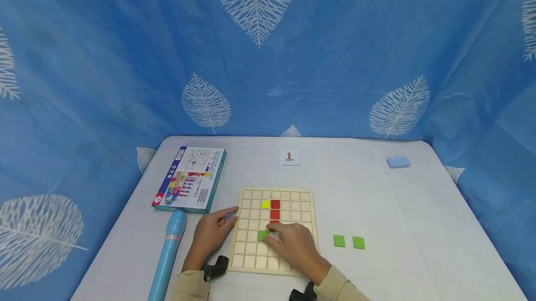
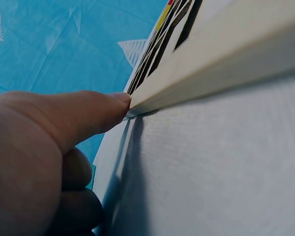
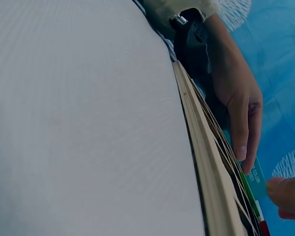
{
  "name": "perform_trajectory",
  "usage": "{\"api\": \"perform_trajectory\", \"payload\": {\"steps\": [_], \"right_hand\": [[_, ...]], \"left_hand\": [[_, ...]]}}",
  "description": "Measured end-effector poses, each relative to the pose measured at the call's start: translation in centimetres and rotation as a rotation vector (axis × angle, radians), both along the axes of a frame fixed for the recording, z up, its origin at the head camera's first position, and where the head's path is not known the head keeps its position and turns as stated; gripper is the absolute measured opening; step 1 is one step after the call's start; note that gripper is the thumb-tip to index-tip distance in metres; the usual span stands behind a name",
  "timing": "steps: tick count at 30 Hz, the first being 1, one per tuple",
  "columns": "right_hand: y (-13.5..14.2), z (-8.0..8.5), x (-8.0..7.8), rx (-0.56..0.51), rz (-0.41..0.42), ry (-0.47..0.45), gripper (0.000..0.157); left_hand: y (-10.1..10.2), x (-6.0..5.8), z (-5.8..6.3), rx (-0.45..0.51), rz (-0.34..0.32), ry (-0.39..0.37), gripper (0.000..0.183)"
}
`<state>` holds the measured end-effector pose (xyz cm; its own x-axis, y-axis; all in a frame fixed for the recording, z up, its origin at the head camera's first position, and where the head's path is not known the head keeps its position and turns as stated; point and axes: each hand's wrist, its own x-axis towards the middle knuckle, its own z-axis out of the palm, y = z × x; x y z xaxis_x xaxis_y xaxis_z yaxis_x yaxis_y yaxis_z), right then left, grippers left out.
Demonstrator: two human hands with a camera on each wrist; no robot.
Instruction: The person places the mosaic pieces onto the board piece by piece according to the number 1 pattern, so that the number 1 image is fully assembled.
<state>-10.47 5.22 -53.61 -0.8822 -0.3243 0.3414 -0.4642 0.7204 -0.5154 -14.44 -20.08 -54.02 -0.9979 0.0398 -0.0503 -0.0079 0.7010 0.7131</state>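
Our left hand (image 1: 211, 231), fingers parted, touches the board (image 1: 251, 224); we can't tell if our right hand (image 1: 295, 243), fingers bent, holds anything. Green tiles (image 1: 339, 241) seem light, stiff: pinch edges.

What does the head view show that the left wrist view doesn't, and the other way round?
Only the head view shows the right hand, the small pattern card, the pale blue block and the two loose green tiles.

Only the left wrist view shows, close up, the side wall of the board that faces the left hand.

Both show the left hand, part or all of the wooden grid board, the white table surface and the blue leaf-print fabric.
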Motion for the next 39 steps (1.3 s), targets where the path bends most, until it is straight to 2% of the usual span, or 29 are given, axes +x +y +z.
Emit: {"api": "perform_trajectory", "payload": {"steps": [5,18,31,39], "right_hand": [[0.5,-0.3,0.3,-0.046,-0.039,0.056,0.019],[4.2,-0.5,1.8,-0.118,-0.154,0.075,0.016],[10.3,-1.0,4.0,-0.108,-0.320,0.182,0.021],[13.8,-1.4,5.1,-0.142,-0.348,0.219,0.023]], "left_hand": [[-0.1,0.1,0.0,0.001,-0.008,0.008,0.033],[-0.1,0.2,0.1,0.002,-0.005,0.022,0.033],[-0.1,0.3,-0.2,0.004,-0.008,0.014,0.034],[-0.1,0.2,-0.1,0.000,-0.012,0.031,0.034]]}}
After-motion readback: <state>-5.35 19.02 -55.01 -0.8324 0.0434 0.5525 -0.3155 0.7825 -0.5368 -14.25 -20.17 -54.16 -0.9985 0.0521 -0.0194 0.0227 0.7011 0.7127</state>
